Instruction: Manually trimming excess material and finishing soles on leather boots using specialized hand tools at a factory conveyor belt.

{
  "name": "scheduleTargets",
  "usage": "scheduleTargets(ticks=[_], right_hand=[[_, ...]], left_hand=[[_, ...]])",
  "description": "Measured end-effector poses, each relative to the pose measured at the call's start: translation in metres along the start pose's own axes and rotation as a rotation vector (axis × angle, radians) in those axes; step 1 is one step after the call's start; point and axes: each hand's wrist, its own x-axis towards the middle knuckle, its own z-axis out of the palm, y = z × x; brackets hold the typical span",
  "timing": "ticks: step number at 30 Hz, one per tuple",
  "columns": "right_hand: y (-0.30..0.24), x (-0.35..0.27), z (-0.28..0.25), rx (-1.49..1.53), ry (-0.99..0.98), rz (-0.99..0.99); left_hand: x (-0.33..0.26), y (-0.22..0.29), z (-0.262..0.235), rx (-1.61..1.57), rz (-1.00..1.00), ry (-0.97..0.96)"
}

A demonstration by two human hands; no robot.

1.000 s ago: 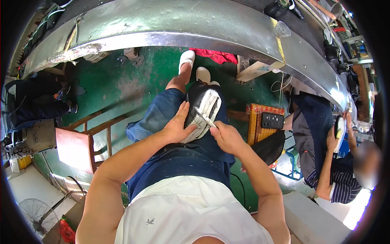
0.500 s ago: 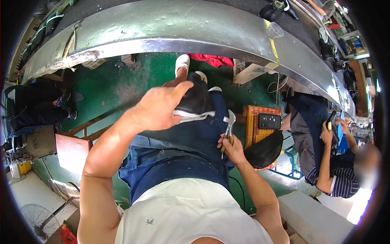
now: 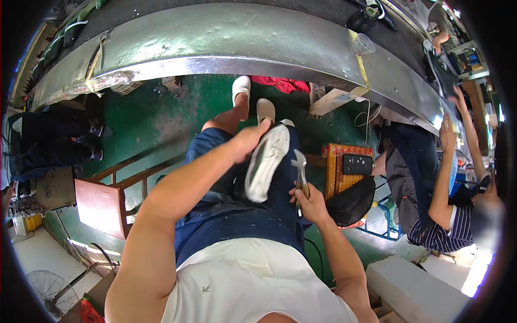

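Shoe (image 3: 266, 161) in left hand (image 3: 246, 141), pliers (image 3: 299, 168) in right hand (image 3: 308, 200).

Above the person's lap, the left hand (image 3: 249, 141) holds a shoe (image 3: 266, 161) sole-up, with the right hand (image 3: 308, 200) and its pliers (image 3: 299, 171) just right of it, a curved metal conveyor (image 3: 226, 46) ahead, and a seated co-worker (image 3: 431, 199) far right.

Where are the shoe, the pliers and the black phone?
shoe (image 3: 266, 161), head view, middle of its pale sole
pliers (image 3: 299, 164), head view, metal jaws above the right hand
black phone (image 3: 357, 164), head view, centre of its back
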Motion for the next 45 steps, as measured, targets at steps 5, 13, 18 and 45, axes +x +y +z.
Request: scheduleTargets(ticks=[5, 13, 18, 45], right_hand=[[-0.055, -0.014, -0.018, -0.416, -0.216, -0.023], [-0.089, -0.011, -0.028, -0.689, -0.298, -0.236], [-0.100, -0.004, -0.025, -0.821, -0.274, -0.289], [-0.091, 0.037, -0.010, -0.723, -0.224, -0.181]], left_hand=[[-0.014, -0.092, 0.002, 0.370, 0.565, 0.220], [-0.031, -0.090, 0.010, 0.490, 0.565, 0.289], [-0.038, -0.094, 0.013, 0.584, 0.603, 0.294], [-0.046, -0.064, 0.007, 0.550, 0.649, 0.248]])
